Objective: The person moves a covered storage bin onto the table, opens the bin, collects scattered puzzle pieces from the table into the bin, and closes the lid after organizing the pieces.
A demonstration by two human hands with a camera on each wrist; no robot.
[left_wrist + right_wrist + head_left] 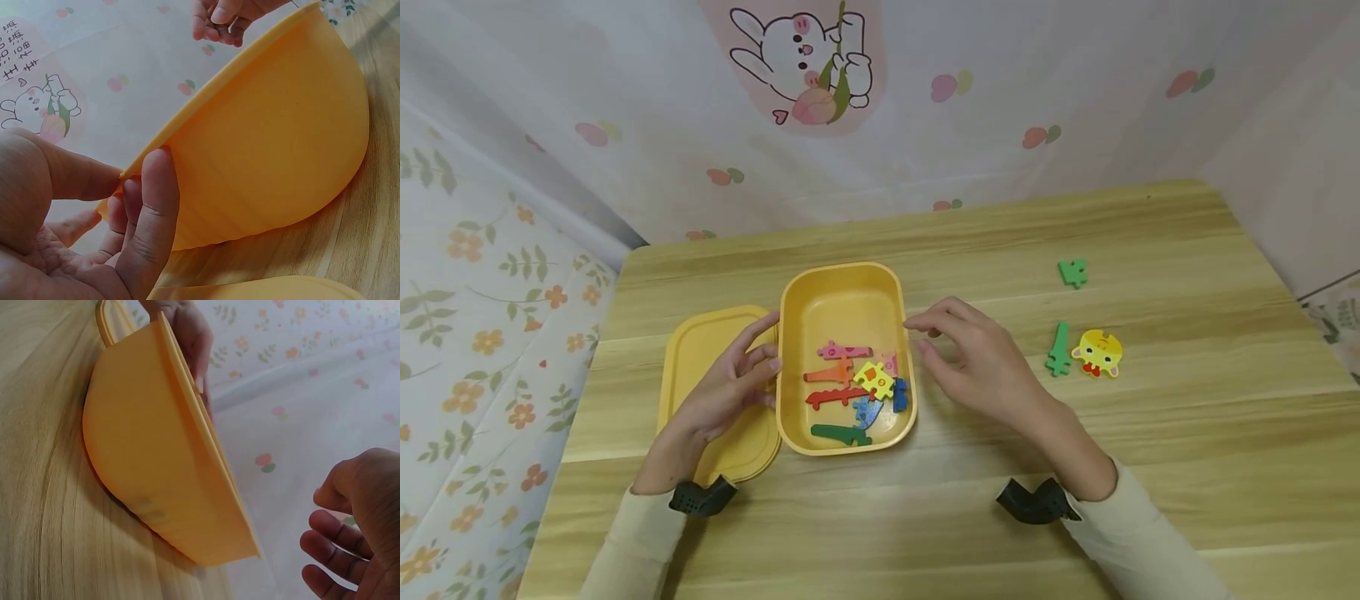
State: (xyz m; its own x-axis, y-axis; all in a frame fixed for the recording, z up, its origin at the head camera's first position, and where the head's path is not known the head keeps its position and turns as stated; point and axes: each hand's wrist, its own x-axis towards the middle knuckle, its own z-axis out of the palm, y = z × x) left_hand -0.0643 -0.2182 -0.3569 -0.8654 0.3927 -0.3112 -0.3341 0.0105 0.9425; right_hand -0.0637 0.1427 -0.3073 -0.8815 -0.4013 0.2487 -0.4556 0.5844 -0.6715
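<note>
Glossy rounded yellow plastic box point(842, 296)

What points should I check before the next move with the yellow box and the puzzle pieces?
1. Left hand steadies the yellow box: ok, fingers touch its left rim.
2. Right hand is free: ok, it holds nothing, beside the right rim.
3. Box flat on the table: ok.
4. Lid off: ok, it lies left of the box.
5. All pieces inside: not ok, two green pieces and a yellow animal piece lie outside.
</note>
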